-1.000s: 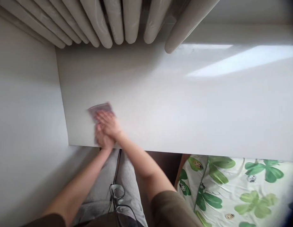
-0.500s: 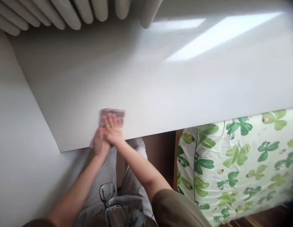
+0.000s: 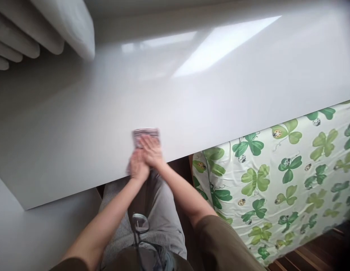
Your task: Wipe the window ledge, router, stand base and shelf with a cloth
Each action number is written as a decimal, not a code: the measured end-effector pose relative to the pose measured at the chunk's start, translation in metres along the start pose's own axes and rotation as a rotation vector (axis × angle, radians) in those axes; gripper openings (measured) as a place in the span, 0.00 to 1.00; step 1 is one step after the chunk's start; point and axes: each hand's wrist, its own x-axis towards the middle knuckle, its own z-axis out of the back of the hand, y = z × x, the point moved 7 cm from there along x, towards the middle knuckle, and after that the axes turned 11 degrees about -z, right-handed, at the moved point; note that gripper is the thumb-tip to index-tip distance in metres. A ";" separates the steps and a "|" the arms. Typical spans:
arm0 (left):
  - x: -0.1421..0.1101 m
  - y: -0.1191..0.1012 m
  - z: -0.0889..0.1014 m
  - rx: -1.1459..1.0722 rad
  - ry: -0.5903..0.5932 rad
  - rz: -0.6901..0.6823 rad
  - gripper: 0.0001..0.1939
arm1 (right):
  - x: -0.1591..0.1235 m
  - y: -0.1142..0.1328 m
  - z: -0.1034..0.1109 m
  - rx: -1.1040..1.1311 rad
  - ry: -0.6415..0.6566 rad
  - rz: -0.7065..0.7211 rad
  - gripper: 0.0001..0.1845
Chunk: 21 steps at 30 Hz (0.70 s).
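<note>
A folded striped cloth [image 3: 145, 131], pinkish and dark, lies on the white tabletop [image 3: 220, 98] near its front edge. My right hand [image 3: 151, 152] presses flat on the cloth with fingers stretched forward. Beside it, overlapping at the thumbs, my left hand [image 3: 139, 163] also lies flat over the cloth's nearer left part. Some of the left fingers are hidden by the right hand, and motion blurs both slightly. A strip of the cloth shows left of the left hand.
Pale rounded slats, like radiator fins [image 3: 76, 30], overhang the back left. To the right, beneath the table edge, is a white cover with green clovers and ladybirds [image 3: 255, 178]. Glasses [image 3: 141, 226] hang at my chest. A pale wall [image 3: 8, 226] stands left.
Both hands have slid right along the table's front edge with the cloth beneath them. The view has shifted right and turned, so the fins show larger at the left.
</note>
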 end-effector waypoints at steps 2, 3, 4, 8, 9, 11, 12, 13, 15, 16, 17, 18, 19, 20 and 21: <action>0.064 -0.118 -0.032 -0.049 0.107 -0.253 0.29 | -0.012 -0.127 0.056 -0.085 -0.150 -0.257 0.31; 0.088 -0.169 -0.043 -0.057 0.130 -0.380 0.30 | -0.020 -0.179 0.079 -0.113 -0.214 -0.346 0.32; 0.107 -0.209 -0.050 -0.056 0.129 -0.470 0.31 | -0.028 -0.219 0.098 -0.127 -0.276 -0.414 0.33; 0.117 -0.231 -0.053 -0.035 0.090 -0.546 0.32 | -0.040 -0.254 0.111 -0.112 -0.421 -0.542 0.35; 0.103 -0.205 -0.047 -0.028 0.080 -0.504 0.32 | -0.036 -0.230 0.100 -0.096 -0.406 -0.523 0.35; 0.064 -0.126 -0.027 -0.010 0.045 -0.313 0.30 | -0.019 -0.151 0.065 -0.043 -0.273 -0.344 0.33; 0.041 -0.081 -0.013 0.007 0.015 -0.184 0.30 | -0.008 -0.098 0.045 0.000 -0.168 -0.180 0.33; 0.017 -0.037 0.004 0.027 -0.029 -0.048 0.31 | 0.001 -0.043 0.026 0.039 -0.072 0.001 0.32; -0.024 0.038 0.039 0.073 -0.144 0.174 0.35 | 0.017 0.060 0.001 0.067 0.034 0.291 0.32; -0.038 0.067 0.056 0.104 -0.202 0.256 0.37 | 0.026 0.104 -0.008 0.047 0.067 0.411 0.32; -0.045 0.089 0.072 0.145 -0.246 0.328 0.40 | 0.037 0.140 -0.014 -0.009 0.092 0.499 0.31; -0.045 0.106 0.087 0.176 -0.290 0.387 0.42 | 0.050 0.167 -0.017 -0.077 0.104 0.568 0.31; -0.036 0.116 0.101 0.200 -0.319 0.424 0.43 | 0.065 0.185 -0.015 -0.132 0.119 0.619 0.30; -0.017 0.121 0.111 0.211 -0.318 0.435 0.44 | 0.082 0.193 -0.009 -0.161 0.131 0.645 0.30; 0.010 0.120 0.120 0.208 -0.303 0.423 0.43 | 0.103 0.189 0.004 -0.150 0.133 0.644 0.30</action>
